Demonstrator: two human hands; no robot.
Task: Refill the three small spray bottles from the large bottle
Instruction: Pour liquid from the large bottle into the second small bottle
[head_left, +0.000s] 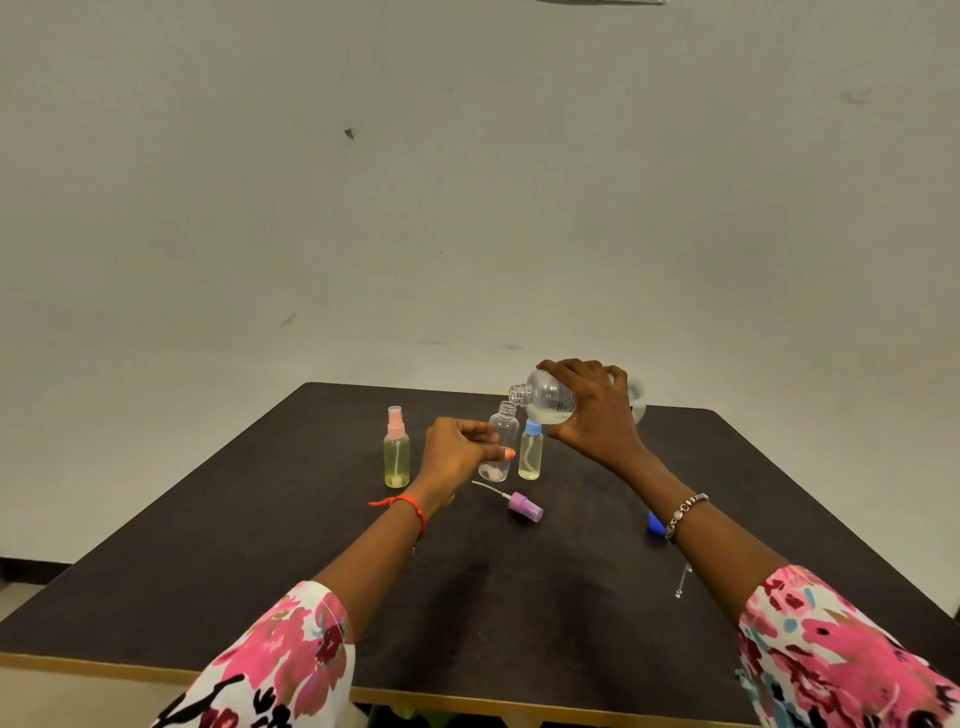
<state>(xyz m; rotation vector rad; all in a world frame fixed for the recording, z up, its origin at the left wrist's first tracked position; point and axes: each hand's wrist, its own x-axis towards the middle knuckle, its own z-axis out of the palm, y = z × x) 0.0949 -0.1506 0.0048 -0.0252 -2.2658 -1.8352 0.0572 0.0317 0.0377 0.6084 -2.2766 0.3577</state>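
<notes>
Large bottle (553, 402): held in the air over the far middle of the worktop (260, 545), tipped nearly flat with its open neck pointing left, just above and right of the mouth of the open small bottle (500, 441). The right hand (592, 410) is clamped around its body from above. A shallow pool of clear liquid lies along its lower side. No stream is visible at the neck; whether pouring has begun cannot be told.

Left hand (457, 452): curled around the open small bottle from the left, thumb across its front, holding it upright on the worktop. This bottle looks almost empty.

Pink-top bottle (396, 449) stands to the left, blue-top bottle (531, 452) just right of the open one; both are capped and hold yellowish liquid.

Purple sprayer (524, 506) lies on its side near the open bottle, dip tube pointing left.

Handling: the clear bottles are probably thin, light plastic, smooth and slippery if wet. The small bottle is narrow-mouthed and likely tips easily; take hold at mid-body. The large bottle probably flexes if squeezed; hold its widest part and tilt slowly.

Obscured: the base of the large bottle is blurred behind the right hand. A blue object (654, 522) is partly hidden by the right wrist; possibly a cap.
</notes>
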